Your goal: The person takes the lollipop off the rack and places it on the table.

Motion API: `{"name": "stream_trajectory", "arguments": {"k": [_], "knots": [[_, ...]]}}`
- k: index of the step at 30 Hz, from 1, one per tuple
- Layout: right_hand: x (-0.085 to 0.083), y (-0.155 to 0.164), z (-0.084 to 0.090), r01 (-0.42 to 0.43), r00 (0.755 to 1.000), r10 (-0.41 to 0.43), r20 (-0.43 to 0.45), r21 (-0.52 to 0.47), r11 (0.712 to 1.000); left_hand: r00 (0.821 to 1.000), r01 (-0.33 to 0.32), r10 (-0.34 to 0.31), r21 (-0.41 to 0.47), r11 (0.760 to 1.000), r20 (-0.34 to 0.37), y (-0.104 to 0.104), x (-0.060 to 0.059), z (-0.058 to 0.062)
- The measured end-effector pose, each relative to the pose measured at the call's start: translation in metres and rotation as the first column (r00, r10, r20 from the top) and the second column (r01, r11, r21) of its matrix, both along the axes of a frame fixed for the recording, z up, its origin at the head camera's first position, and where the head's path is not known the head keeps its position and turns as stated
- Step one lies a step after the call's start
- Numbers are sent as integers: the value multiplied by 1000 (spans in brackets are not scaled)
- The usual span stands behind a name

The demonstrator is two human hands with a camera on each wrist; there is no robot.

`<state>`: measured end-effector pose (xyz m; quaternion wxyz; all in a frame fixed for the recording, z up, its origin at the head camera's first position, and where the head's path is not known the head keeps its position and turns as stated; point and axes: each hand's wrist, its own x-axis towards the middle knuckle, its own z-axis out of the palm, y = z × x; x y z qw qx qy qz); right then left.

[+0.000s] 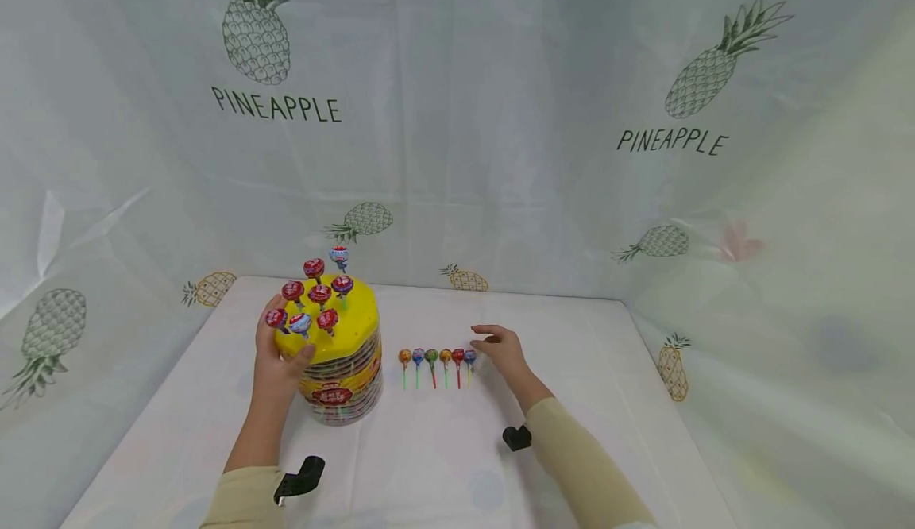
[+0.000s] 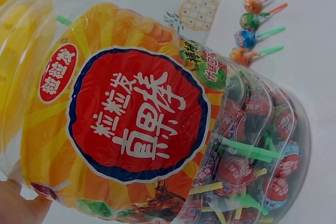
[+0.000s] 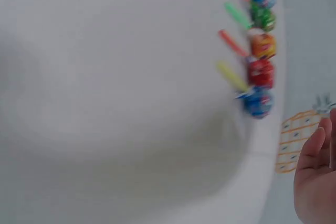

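A clear ribbed lollipop jar (image 1: pixel 341 390) with a yellow lid (image 1: pixel 360 324) stands upright on the left of the table. Several red and blue lollipops (image 1: pixel 319 295) stick up from the lid. My left hand (image 1: pixel 277 370) grips the jar near its top, thumb at the front and fingers round the left side. In the left wrist view, its label (image 2: pixel 137 116) faces the camera and more lollipops show inside. Beside a row of loose lollipops (image 1: pixel 432 357), my right hand (image 1: pixel 506 354) hovers with loosely bent fingers, holding nothing. Nearest it lies the blue lollipop (image 3: pixel 258 102) at the row's right end.
A white cloth covers the table (image 1: pixel 429 465). Behind it hangs a pale curtain (image 1: pixel 486 156) printed with pineapples, meeting the table's back edge. Black wrist mounts (image 1: pixel 302 477) sit at both sleeves.
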<state>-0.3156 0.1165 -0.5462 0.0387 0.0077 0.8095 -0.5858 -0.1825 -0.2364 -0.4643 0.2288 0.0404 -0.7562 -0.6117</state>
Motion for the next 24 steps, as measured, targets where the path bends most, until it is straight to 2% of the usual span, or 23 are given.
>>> {"name": "stream_trajectory", "arguments": {"k": [5, 9, 14, 24], "knots": [[5, -11, 31, -74, 993, 70, -92, -37, 997, 1000, 10, -10, 0, 1000, 3, -1, 1, 1], [10, -23, 53, -146, 977, 135, -164, -57, 988, 1000, 17, -17, 1, 1000, -3, -1, 1, 0], [19, -42, 81, -224, 956, 200, -214, -93, 970, 1000, 19, -19, -2, 1000, -5, -1, 2, -1], [33, -82, 125, -396, 878, 349, -328, -86, 914, 1000, 8, -7, -29, 1000, 27, -1, 1, 0]]}}
